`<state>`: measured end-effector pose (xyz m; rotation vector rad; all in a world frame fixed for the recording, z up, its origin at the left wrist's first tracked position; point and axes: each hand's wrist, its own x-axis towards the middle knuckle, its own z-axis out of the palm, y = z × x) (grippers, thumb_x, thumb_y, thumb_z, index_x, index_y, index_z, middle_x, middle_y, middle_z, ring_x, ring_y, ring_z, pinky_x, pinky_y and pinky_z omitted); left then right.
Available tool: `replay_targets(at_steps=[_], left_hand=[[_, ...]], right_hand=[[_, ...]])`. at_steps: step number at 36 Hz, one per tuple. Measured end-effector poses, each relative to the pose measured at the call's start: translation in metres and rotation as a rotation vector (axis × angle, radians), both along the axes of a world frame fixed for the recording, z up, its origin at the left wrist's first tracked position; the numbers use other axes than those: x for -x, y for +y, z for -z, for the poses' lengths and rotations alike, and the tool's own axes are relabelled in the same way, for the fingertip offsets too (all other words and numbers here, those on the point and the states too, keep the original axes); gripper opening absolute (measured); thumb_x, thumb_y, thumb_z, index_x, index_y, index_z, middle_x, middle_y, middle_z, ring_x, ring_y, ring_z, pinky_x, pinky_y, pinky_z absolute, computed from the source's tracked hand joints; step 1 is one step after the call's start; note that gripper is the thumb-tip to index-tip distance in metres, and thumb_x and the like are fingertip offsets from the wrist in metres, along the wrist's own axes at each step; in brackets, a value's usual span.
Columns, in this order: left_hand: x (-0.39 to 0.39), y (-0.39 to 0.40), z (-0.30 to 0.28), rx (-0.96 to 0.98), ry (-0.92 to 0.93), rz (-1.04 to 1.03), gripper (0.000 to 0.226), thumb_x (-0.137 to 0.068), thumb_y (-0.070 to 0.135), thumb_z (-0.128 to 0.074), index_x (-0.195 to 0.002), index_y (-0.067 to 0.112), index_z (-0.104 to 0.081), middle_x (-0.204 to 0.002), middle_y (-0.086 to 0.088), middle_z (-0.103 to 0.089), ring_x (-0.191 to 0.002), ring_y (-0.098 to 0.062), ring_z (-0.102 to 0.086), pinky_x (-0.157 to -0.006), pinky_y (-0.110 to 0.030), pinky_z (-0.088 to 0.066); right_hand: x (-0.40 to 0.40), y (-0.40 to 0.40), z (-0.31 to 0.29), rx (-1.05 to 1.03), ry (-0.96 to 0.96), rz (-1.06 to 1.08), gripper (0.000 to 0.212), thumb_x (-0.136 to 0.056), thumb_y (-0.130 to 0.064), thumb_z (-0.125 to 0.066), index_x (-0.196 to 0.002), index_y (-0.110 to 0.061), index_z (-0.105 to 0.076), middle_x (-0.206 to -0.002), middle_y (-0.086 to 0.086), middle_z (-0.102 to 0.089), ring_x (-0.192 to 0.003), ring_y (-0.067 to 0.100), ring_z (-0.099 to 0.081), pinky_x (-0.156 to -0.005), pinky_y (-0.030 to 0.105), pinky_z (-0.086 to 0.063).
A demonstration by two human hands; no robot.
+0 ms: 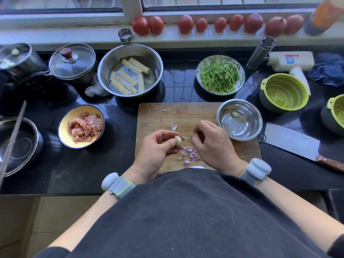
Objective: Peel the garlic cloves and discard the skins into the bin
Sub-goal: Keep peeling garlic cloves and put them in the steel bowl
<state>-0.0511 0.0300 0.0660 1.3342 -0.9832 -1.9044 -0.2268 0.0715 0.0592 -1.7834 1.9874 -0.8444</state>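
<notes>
Over the wooden cutting board point(186, 112), the left hand point(156, 151) had a pale, bare-looking garlic clove point(178, 140) pinched between thumb and fingertips, held just above the wood. The right hand point(210, 142) hovered close beside it, fingers curled in toward the clove — whether they gripped a scrap of skin or nothing at all, I couldn't tell. Below and between the two hands lay a scatter of purple garlic skins point(189, 154) on the board, with one whitish flake point(174, 126) lying apart, further up the wood.

At the board's right edge sat a small steel bowl point(240, 119), and inside it one peeled clove point(235, 114) rested near the far wall. A cleaver point(292, 142) lay on the dark counter just to the right of that bowl, blade toward the board.

To the left of the board was a yellow dish of chopped meat point(81, 126); behind the board, a large steel bowl of tofu-skin rolls in water point(130, 71) and a plate of green vegetable strips point(220, 75). Tomatoes point(186, 24) lined the windowsill — a full row of them.
</notes>
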Motion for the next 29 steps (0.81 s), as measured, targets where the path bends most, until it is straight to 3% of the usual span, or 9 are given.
replay_targets(at_steps=[4,7,8,12,17,20,23,26,29], left_hand=[[-0.003,-0.001,-0.001,-0.203,0.229,-0.054,0.025,-0.096,-0.008,-0.053,-0.113,0.005,-0.067,-0.089,-0.012,-0.071,-0.079,-0.024,-0.071,-0.073,-0.028,-0.059],[-0.006,-0.002,-0.001,-0.338,0.332,-0.081,0.029,-0.097,-0.007,-0.049,-0.114,0.005,-0.068,-0.087,-0.010,-0.071,-0.083,-0.023,-0.071,-0.076,-0.028,-0.060],[-0.007,-0.002,0.000,-0.368,0.342,-0.086,0.028,-0.098,-0.007,-0.048,-0.113,0.004,-0.068,-0.087,-0.011,-0.072,-0.084,-0.023,-0.072,-0.077,-0.027,-0.061],[-0.009,-0.001,0.004,-0.445,0.361,-0.103,0.025,-0.098,-0.007,-0.048,-0.114,0.002,-0.065,-0.087,-0.010,-0.074,-0.089,-0.023,-0.074,-0.080,-0.028,-0.062],[-0.009,0.000,0.009,-0.439,0.326,-0.084,0.021,-0.097,-0.003,-0.053,-0.113,0.004,-0.066,-0.090,-0.010,-0.074,-0.087,-0.024,-0.074,-0.077,-0.030,-0.062],[-0.007,0.000,0.010,-0.383,0.262,-0.060,0.019,-0.095,-0.001,-0.059,-0.112,0.004,-0.066,-0.093,-0.013,-0.074,-0.085,-0.024,-0.073,-0.076,-0.029,-0.062],[-0.001,0.001,0.011,-0.302,0.169,-0.014,0.014,-0.088,0.003,-0.067,-0.102,0.005,-0.067,-0.090,-0.013,-0.073,-0.075,-0.018,-0.071,-0.071,-0.026,-0.060],[0.002,0.002,0.010,-0.214,0.065,0.055,0.007,-0.088,0.003,-0.069,-0.093,0.004,-0.064,-0.082,-0.013,-0.071,-0.069,-0.018,-0.070,-0.066,-0.025,-0.059],[0.005,0.000,0.011,-0.166,-0.009,0.141,0.007,-0.090,0.002,-0.068,-0.085,0.005,-0.064,-0.077,-0.015,-0.071,-0.068,-0.021,-0.070,-0.067,-0.027,-0.057]], right_hand=[[0.007,0.000,0.025,-0.357,0.140,0.025,0.037,-0.100,-0.033,-0.047,-0.067,-0.016,-0.046,-0.063,0.002,-0.054,-0.067,0.036,-0.056,-0.059,0.038,-0.036],[0.010,0.005,0.034,-0.545,0.177,-0.055,0.010,-0.092,-0.012,-0.059,-0.097,-0.021,-0.059,-0.094,0.001,-0.062,-0.089,0.034,-0.061,-0.070,0.039,-0.045],[0.011,0.006,0.035,-0.558,0.173,-0.072,0.028,-0.086,-0.004,-0.060,-0.107,-0.022,-0.060,-0.104,0.001,-0.062,-0.095,0.031,-0.061,-0.076,0.040,-0.048],[0.011,0.003,0.026,-0.510,0.090,0.100,0.018,-0.082,-0.010,-0.047,-0.073,-0.022,-0.057,-0.086,0.005,-0.068,-0.084,0.033,-0.060,-0.072,0.038,-0.049],[0.006,-0.005,0.015,-0.503,-0.070,0.172,0.051,-0.098,-0.045,-0.046,-0.062,-0.011,-0.056,-0.062,0.006,-0.061,-0.066,0.028,-0.057,-0.060,0.039,-0.040],[-0.004,-0.004,0.009,-0.403,-0.376,0.057,0.011,-0.095,-0.033,-0.064,-0.092,-0.023,-0.069,-0.077,-0.005,-0.067,-0.067,0.012,-0.062,-0.065,0.028,-0.050],[-0.008,0.000,0.012,-0.302,-0.474,-0.099,0.039,-0.082,-0.023,-0.082,-0.118,-0.023,-0.069,-0.097,-0.006,-0.066,-0.077,0.009,-0.065,-0.072,0.020,-0.054],[-0.010,0.003,0.011,-0.157,-0.357,-0.120,0.025,-0.077,-0.013,-0.086,-0.101,-0.014,-0.077,-0.090,-0.004,-0.067,-0.075,0.007,-0.063,-0.071,0.014,-0.048],[-0.004,0.009,0.006,-0.229,-0.533,0.005,0.013,-0.078,-0.008,-0.086,-0.088,-0.006,-0.078,-0.079,0.003,-0.071,-0.066,0.008,-0.065,-0.064,0.019,-0.051]])
